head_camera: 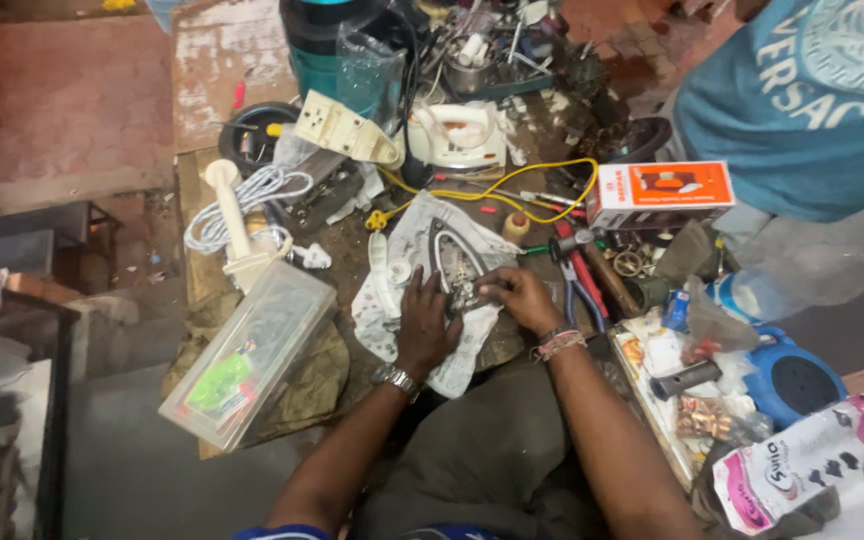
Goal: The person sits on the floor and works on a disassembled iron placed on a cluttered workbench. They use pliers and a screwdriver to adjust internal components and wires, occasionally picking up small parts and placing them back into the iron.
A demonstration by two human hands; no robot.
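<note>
Your left hand [425, 325] lay flat, fingers released, on a patterned cloth [407, 300] at the frame's centre; your right hand [520, 297] pinched a small metal part [464, 295] beside the iron soleplate [449, 255]; pliers [580, 285] lay just right.

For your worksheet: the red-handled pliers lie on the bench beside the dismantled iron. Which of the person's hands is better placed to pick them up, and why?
Probably the right hand. The red-handled pliers lie just to its right, close to its knuckles. The left hand rests flat on the cloth on the far side of the dismantled iron, so it would have to cross over.
</note>
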